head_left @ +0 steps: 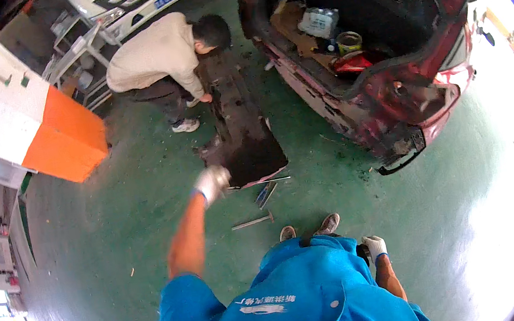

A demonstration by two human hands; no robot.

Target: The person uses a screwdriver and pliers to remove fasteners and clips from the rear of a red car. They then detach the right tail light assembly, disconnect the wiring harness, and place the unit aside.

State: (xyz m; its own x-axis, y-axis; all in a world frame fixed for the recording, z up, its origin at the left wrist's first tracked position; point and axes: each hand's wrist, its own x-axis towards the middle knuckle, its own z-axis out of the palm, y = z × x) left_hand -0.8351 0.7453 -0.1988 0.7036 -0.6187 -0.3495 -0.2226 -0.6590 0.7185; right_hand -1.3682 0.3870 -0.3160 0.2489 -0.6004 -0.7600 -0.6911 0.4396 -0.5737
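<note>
My left hand (213, 184), in a white glove, is stretched forward over the near end of a long dark car panel (244, 133) on the floor. Motion blurs its fingers, so its grip does not show. By my right hip, my gloved right hand (375, 246) is closed beside something dark that I cannot make out. A hammer (253, 221) lies before my feet, with a blue-handled tool (266, 194) and a thin rod (276, 179) between it and the panel. Across the panel, a bent-over co-worker (156, 57) has a hand (206, 98) at its left edge.
On the right stands a damaged red car (341, 107), its open rear holding a tin (349, 42), a red lamp (358, 63) and a plastic-wrapped pack (319, 22). An orange and white pillar (65, 137) rises at left, near a metal shelf (88, 59). A white vehicle (139, 4) is behind.
</note>
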